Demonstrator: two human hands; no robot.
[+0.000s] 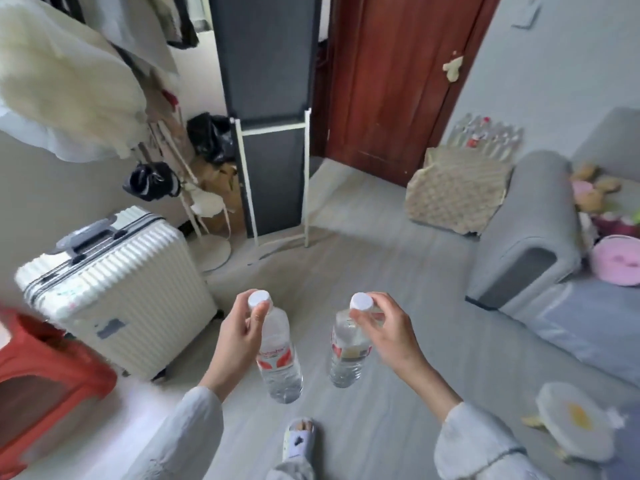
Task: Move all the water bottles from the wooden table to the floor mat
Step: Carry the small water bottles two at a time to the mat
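Note:
I carry two clear water bottles with white caps and red-and-white labels, both hanging upright above the grey floor. My left hand [242, 332] pinches the neck of the left bottle [278, 358] just under its cap. My right hand [388, 332] grips the neck of the right bottle [348, 355] the same way. A grey-blue mat [588, 327] lies on the floor to the right, beside the sofa. The wooden table is out of view.
A white ribbed suitcase [117, 292] stands at the left, with a red plastic stool [45, 368] nearer me. A grey sofa [530, 230] is at the right, a dark screen [273, 168] and a brown door [391, 77] ahead. My slippered foot [299, 439] shows below, and a white egg-shaped cushion [575, 420] lies low on the right.

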